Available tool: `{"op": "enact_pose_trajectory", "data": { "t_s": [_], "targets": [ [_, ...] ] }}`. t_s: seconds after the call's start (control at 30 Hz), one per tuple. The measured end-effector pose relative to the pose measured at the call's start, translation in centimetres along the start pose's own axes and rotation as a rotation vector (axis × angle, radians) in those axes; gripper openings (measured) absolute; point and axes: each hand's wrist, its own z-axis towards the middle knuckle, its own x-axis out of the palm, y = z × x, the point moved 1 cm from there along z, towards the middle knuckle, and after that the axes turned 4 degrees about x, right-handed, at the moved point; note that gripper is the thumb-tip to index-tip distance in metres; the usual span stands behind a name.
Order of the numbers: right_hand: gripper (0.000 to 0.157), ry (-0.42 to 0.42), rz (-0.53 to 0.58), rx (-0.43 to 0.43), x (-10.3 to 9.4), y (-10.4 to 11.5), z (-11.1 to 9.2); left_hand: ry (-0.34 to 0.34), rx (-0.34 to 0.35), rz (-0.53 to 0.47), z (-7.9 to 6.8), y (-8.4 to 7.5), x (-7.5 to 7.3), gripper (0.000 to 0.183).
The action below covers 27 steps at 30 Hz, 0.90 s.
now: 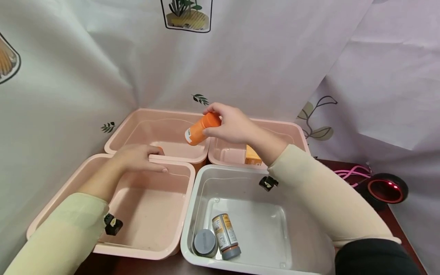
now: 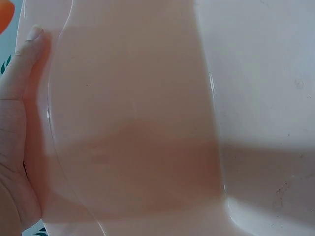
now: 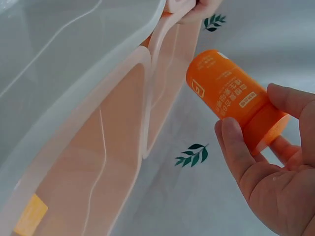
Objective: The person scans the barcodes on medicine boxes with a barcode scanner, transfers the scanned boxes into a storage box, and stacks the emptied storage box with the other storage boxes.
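In the head view my right hand (image 1: 233, 122) holds an orange bottle (image 1: 199, 130) by its cap end above the back bins. Its base tilts down to the left. The right wrist view shows white print on the bottle (image 3: 226, 88), with the thumb and fingers (image 3: 234, 135) around its cap end. My left hand (image 1: 139, 157) rests on the adjoining rims of the front left pink bin (image 1: 190, 183) and the back left pink bin (image 1: 154, 112), fingers fairly straight. A small orange patch (image 1: 160, 149) shows just beyond those fingers, mostly hidden.
In the front right grey-white bin (image 1: 261, 225) stand a grey-lidded container (image 1: 205, 243) and a lying bottle with a grey cap (image 1: 225, 235). The back right pink bin (image 1: 292, 133) holds an orange box (image 1: 252, 156). A black round device (image 1: 385, 189) with pink cables sits at right.
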Motion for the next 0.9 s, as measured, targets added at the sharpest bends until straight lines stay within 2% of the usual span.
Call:
{"op": "enact_pose_trajectory", "data": {
  "t_s": [0.37,0.7,0.77,0.9],
  "targets": [
    [0.046,-0.067,0.238,0.076,2.4,-0.7,2.1,-0.001,-0.016,0.012,0.0,-0.1,-0.1,0.049],
    [0.042,-0.053,0.535,0.144,3.5,-0.5,2.9,-0.013,-0.012,0.006,-0.1,0.2,-0.1,0.051],
    [0.046,-0.053,0.573,0.164,3.6,-0.5,2.9,-0.013,-0.012,0.006,-0.1,0.2,-0.1,0.051],
    [0.068,-0.062,0.600,0.216,3.8,-0.7,2.7,-0.007,-0.003,0.004,0.0,0.2,0.0,0.050]
  ]
}}
